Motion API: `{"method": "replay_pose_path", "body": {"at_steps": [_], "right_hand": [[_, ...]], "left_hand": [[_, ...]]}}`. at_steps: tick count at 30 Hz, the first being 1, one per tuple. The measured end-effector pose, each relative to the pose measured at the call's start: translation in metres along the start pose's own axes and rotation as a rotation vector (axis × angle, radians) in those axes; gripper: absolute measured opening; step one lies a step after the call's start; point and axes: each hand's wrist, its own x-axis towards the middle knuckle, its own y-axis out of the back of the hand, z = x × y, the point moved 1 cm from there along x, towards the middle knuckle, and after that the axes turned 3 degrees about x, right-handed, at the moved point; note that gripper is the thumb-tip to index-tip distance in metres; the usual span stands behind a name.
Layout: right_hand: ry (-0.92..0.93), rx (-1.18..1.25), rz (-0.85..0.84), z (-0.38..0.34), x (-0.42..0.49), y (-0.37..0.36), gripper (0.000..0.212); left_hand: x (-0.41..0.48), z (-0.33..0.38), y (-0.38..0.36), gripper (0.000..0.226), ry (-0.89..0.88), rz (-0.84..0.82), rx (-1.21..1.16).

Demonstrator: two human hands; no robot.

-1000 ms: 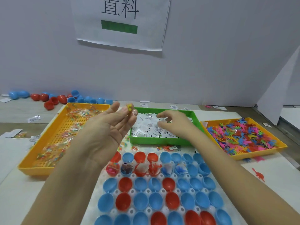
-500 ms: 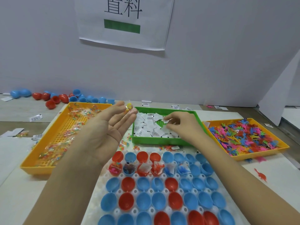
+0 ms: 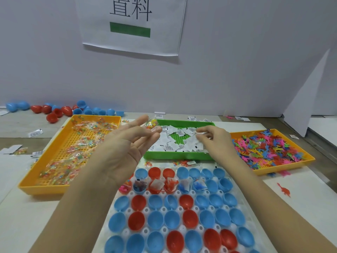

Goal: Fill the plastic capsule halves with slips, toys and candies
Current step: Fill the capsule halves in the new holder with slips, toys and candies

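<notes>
My left hand [image 3: 127, 148] is raised palm up with straight fingers, and a small clear candy packet [image 3: 151, 124] rests at its fingertips. My right hand [image 3: 215, 141] reaches into the green tray [image 3: 178, 156] and pinches one of the white paper slips [image 3: 175, 141]. Below both hands, several blue and red capsule halves [image 3: 155, 220] stand open in a white holder. Some halves in the second row [image 3: 156, 185] hold slips and toys.
An orange tray [image 3: 45, 189] of wrapped candies lies at the left. Another orange tray [image 3: 284, 169] of colourful plastic toys [image 3: 269, 148] lies at the right. Loose capsules [image 3: 60, 110] lie along the back wall. A red toy [image 3: 284, 190] lies on the table.
My right hand has shifted slightly right in the green tray, stirring the slips and baring part of the tray floor. My left hand stays raised with the candy packet.
</notes>
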Motion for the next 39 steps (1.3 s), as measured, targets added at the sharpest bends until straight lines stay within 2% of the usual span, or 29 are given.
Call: {"method": "replay_pose_path", "body": {"at_steps": [14,20,27,30,33,35,39], "right_hand": [[-0.079,0.035,-0.041,0.026,-0.011,0.029,0.031],[0.005,0.160,0.072,0.030,-0.012,0.033,0.032],[0.087,0.328,0.088,-0.002,-0.022,0.029,0.038],[0.183,0.440,0.046,-0.025,-0.029,0.026,0.039],[0.346,0.435,0.009,-0.051,-0.042,0.025,0.040],[0.493,0.365,0.010,-0.067,-0.052,0.024,0.040],[0.833,0.049,0.029,-0.079,-0.060,0.018,0.030]], "left_hand": [[-0.006,-0.006,-0.006,0.035,0.014,-0.030,0.148],[-0.004,-0.008,-0.004,0.035,0.018,-0.015,0.155],[-0.003,-0.019,-0.004,0.036,-0.023,-0.040,0.246],[-0.004,-0.027,-0.006,0.029,-0.042,-0.052,0.404],[-0.006,-0.032,-0.013,0.018,0.044,-0.077,0.444],[-0.008,-0.032,-0.016,0.016,0.090,-0.105,0.384],[-0.014,-0.026,-0.019,0.019,0.086,-0.177,0.279]]}}
